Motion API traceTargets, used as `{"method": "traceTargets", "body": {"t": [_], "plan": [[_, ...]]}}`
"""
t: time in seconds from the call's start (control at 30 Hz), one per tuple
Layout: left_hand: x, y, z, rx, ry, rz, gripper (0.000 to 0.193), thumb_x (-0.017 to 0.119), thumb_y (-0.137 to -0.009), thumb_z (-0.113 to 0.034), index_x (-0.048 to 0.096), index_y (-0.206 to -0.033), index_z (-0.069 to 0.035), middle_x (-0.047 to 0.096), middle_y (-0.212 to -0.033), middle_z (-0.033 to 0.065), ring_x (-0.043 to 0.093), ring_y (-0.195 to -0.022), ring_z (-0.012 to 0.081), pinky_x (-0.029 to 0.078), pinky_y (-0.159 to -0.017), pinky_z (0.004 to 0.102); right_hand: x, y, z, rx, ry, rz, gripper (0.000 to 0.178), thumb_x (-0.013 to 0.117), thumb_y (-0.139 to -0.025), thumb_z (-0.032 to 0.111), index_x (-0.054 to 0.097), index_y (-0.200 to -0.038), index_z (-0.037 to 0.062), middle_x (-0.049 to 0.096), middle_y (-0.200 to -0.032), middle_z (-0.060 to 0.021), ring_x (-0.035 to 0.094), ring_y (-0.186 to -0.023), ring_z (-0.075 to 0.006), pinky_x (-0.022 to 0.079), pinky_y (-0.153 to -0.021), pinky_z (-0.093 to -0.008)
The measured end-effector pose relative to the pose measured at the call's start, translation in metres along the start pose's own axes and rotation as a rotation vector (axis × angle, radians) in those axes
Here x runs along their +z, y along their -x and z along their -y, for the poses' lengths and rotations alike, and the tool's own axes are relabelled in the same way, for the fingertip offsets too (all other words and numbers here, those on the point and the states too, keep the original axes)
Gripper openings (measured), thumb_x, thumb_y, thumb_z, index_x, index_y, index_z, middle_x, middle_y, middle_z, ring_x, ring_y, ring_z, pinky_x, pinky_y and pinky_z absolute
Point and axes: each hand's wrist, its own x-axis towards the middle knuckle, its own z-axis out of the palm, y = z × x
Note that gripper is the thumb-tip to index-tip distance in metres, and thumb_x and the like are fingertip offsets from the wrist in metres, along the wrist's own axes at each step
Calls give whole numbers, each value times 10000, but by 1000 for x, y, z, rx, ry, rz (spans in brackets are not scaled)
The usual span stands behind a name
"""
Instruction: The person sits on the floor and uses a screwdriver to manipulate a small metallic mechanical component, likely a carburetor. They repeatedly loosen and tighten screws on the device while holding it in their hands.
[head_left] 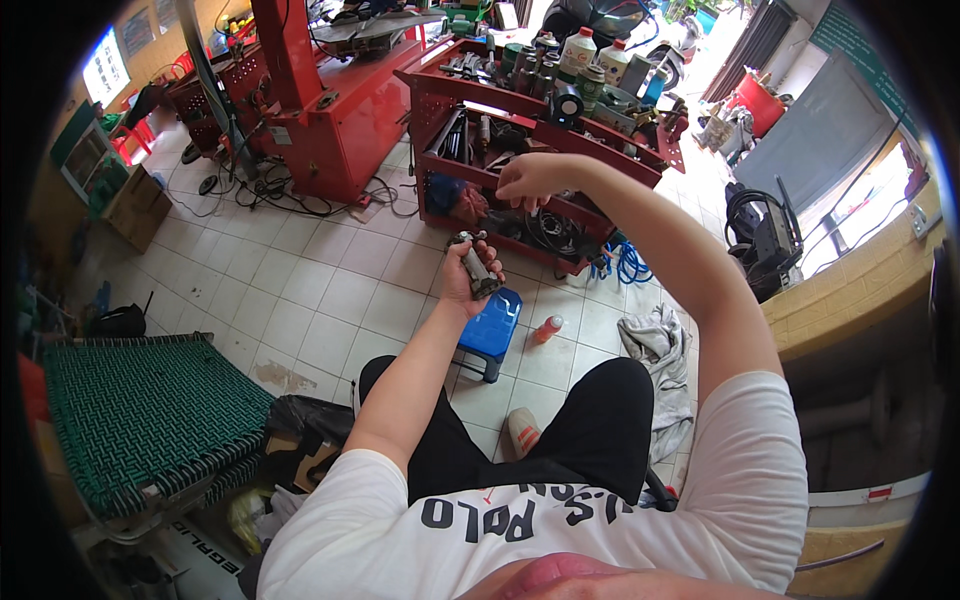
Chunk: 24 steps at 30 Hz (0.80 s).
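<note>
My left hand [465,283] is wrapped round a grey metal part [478,268], roughly cylindrical with wider, lumpy ends. I cannot tell its exact kind. Below that hand stands a small blue plastic stool [490,325]. My right arm reaches forward, and my right hand [540,180] hangs over the near side of a red tool cart [430,140]. Its fingers are curled and drawn together, pointing down. Whatever they may hold is too small or hidden to make out.
Bottles [578,52] and cans crowd the cart's top. A bottle of reddish liquid [547,328] and a grey cloth [655,365] are on the tiled floor. A green woven chair [150,410] stands left; blue hose [630,262] lies by the cart. A red machine [330,130] stands beyond.
</note>
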Motion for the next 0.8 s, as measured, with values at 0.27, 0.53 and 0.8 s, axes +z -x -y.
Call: {"method": "traceTargets", "body": {"t": [0.27, 0.53, 0.8], "plan": [[19, 10, 8, -148, -146, 112, 346, 561, -864, -472, 578, -925, -132, 526, -783, 9, 568, -688, 164, 526, -627, 347, 131, 52, -25, -78, -315, -755, 458, 542, -1007, 367, 653, -773, -10, 670, -702, -159, 660, -666, -326, 505, -651, -425], [-10, 14, 35, -438, -465, 222, 295, 535, -904, -402, 507, -867, -111, 473, -733, 8, 636, -707, 191, 594, -667, 379, 233, 61, -56, 26, -1221, -636, 572, 480, -1057, 469, 628, -720, 32, 593, -610, -30, 541, -489, -112, 432, -480, -267], [-21, 4, 45, -430, -475, 119, 318, 519, -912, -418, 525, -873, -103, 476, -714, 14, 627, -685, 184, 611, -651, 379, 246, 44, -90, 28, -1266, -521, 472, 494, -1060, 419, 638, -820, 39, 608, -649, -20, 542, -534, -104, 426, -489, -255]]}}
